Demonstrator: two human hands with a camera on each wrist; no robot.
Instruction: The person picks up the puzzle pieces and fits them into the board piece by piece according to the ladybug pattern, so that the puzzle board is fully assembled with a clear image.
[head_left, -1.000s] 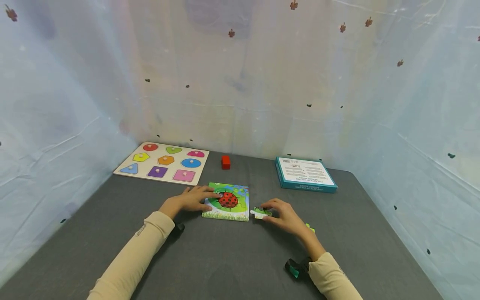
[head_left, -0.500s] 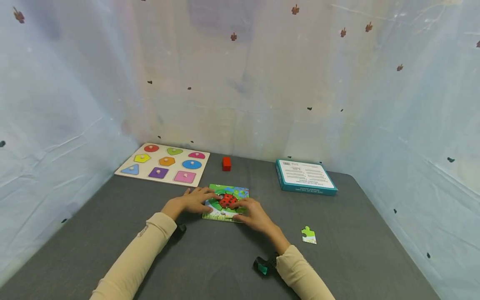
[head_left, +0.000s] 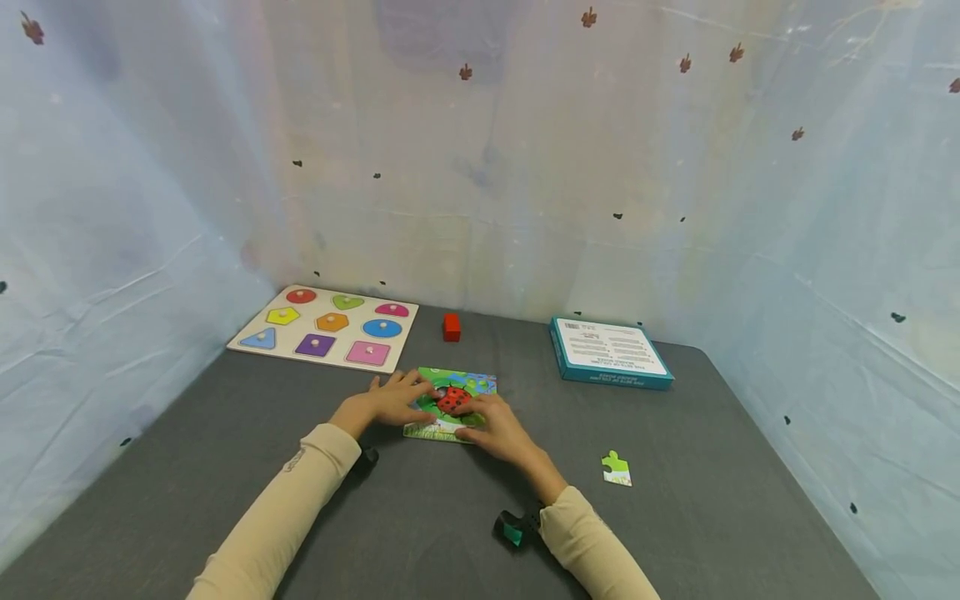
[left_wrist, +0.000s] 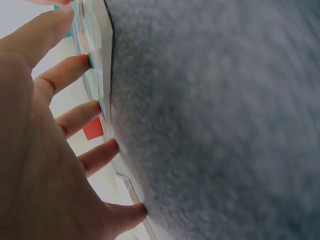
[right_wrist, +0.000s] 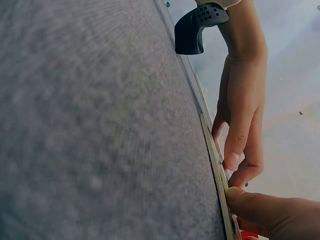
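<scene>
A square jigsaw puzzle point(head_left: 452, 398) with a red ladybug on green lies flat in the middle of the table. My left hand point(head_left: 382, 402) rests on its left side with fingers spread; the left wrist view shows some fingertips on the board and others beyond its edge. At the lower right of the puzzle, my right hand point(head_left: 498, 429) holds a green and white jigsaw piece point(head_left: 471, 418) between thumb and fingers, down on the board. My fingers cover much of that piece, so its fit cannot be told. In the right wrist view the right thumb point(right_wrist: 237, 196) touches the board's edge.
Another loose jigsaw piece point(head_left: 617, 469) lies on the table to the right. A shape peg board point(head_left: 348, 325) is at the back left, a red block point(head_left: 452, 327) behind the puzzle, and a teal box point(head_left: 611, 352) at the back right. Plastic sheeting surrounds the table.
My right hand has moved left with the jigsaw piece, from the table beside the puzzle onto its lower right, uncovering the loose piece. Since then it has shifted slightly left. The left hand has barely moved.
</scene>
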